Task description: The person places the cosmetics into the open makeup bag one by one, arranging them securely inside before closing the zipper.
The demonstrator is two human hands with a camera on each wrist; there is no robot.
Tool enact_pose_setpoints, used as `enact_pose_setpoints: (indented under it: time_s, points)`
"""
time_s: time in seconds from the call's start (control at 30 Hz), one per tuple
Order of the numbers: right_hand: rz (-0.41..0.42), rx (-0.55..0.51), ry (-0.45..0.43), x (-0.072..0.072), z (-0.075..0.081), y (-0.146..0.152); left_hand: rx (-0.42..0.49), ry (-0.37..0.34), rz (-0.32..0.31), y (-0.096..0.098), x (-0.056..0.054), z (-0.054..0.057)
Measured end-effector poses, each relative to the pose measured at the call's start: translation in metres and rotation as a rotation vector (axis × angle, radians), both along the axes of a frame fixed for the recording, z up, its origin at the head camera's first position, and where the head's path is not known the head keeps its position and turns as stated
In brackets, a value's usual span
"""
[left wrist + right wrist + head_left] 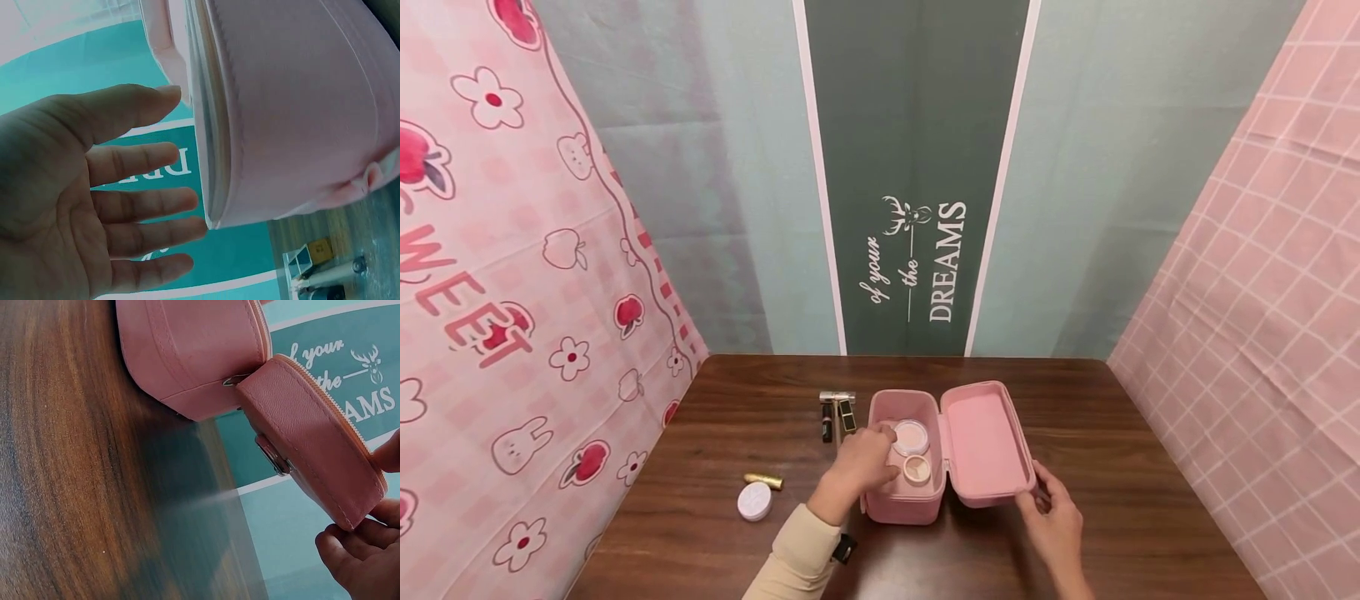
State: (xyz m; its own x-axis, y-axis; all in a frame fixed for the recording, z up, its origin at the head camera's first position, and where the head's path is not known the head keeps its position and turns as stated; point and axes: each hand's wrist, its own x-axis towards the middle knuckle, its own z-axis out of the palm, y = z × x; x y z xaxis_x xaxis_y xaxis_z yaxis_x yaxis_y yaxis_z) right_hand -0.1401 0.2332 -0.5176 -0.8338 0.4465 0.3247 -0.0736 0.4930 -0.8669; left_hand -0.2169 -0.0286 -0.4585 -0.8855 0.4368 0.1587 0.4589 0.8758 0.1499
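Note:
A pink zip-up cosmetic case (904, 510) stands on the table with its lid (988, 446) swung out to the right. Inside it lie a round powder compact (912, 437) with a pale pink face and a smaller round container (917, 469) with a cream top. Over the case's left rim reaches my left hand (861, 460); in the left wrist view its fingers are extended, thumb apart, with nothing in the palm. My right hand (1056, 517) holds the lid by its outer near corner, thumb on the zipped edge and fingers underneath, as the right wrist view shows.
Left of the case lie a silver tube (837, 397), a black tube (827, 423) and a black-and-gold item (847, 416). Nearer the front left are a gold lipstick tube (763, 481) and a white round jar (754, 502). Fabric hangings border the wooden table (685, 533).

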Motion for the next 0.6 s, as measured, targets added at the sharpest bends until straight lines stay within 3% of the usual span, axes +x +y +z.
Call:
enact_pose_setpoints:
  time_s: [0.6]
  points:
    - [-0.011, 0.014, -0.021, 0.000, 0.000, -0.002, 0.070, 0.017, -0.002, -0.026, 0.001, -0.008]
